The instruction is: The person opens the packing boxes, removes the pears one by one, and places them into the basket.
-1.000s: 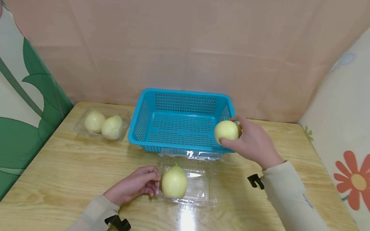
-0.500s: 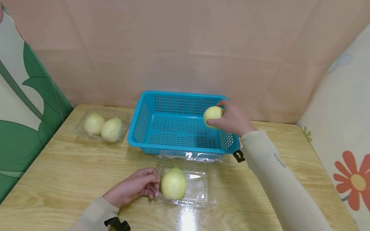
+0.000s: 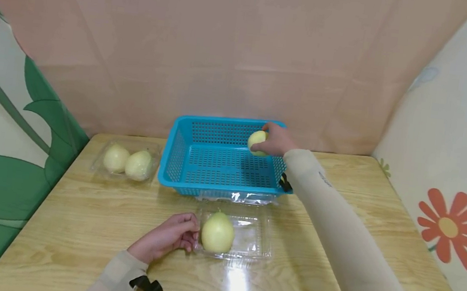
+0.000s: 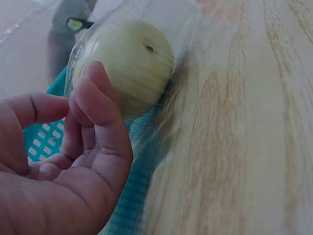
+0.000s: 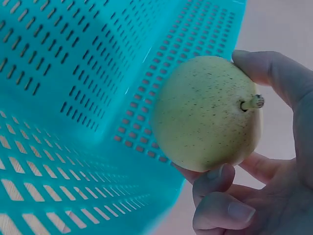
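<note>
My right hand (image 3: 278, 141) holds a pale yellow-green pear (image 3: 257, 142) over the right part of the blue plastic basket (image 3: 170, 184). Seen from the right wrist, thumb and fingers wrap the speckled pear (image 5: 205, 112), its short stem towards the palm. At the near side, my left hand (image 3: 170, 235) pinches the left edge of a clear plastic clamshell box (image 3: 249, 238). Inside that box, on its left side, stands another pear (image 3: 217, 233). The left wrist view shows thumb and curled fingers at the box wall, right beside this pear (image 4: 132, 63).
A second clear plastic box (image 3: 97, 163) with two pears (image 3: 115, 158) stands at the back left of the wooden table (image 3: 77, 224), left of the basket. The opened box's lid edge (image 3: 236, 196) lies against the basket's front. A cloth-covered wall (image 3: 236, 45) rises behind.
My right hand has carried its pear leftward and away from me, from the basket's right rim to above its inside. The left hand has stayed at the box edge.
</note>
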A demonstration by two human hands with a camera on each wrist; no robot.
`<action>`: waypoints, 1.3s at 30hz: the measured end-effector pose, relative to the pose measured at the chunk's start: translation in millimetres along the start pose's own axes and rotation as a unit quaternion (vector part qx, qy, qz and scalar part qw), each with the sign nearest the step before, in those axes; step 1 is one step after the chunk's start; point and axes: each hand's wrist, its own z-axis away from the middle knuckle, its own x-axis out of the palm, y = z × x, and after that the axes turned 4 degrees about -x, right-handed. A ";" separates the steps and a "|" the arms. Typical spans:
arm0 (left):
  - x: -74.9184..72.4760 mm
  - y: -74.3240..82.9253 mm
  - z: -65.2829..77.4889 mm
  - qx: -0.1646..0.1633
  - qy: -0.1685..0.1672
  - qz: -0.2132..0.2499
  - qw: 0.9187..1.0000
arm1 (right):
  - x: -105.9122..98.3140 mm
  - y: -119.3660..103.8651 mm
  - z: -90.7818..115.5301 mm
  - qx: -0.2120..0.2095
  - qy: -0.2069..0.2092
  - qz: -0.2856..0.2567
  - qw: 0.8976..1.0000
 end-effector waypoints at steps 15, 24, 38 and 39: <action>0.6 1.5 3.0 -0.001 0.003 -0.003 1.000 | 13.8 9.0 -23.3 0.025 -0.044 0.020 0.999; 0.0 0.0 2.5 0.001 -0.010 0.000 1.000 | 21.1 7.8 -18.7 0.029 -0.064 0.049 0.996; -2.6 -1.4 2.6 0.002 -0.013 0.000 1.000 | 34.7 13.9 -27.6 0.045 -0.074 0.051 0.995; -2.6 -1.3 2.6 0.002 -0.013 0.001 1.000 | 34.2 13.4 -27.9 0.043 -0.074 0.053 0.995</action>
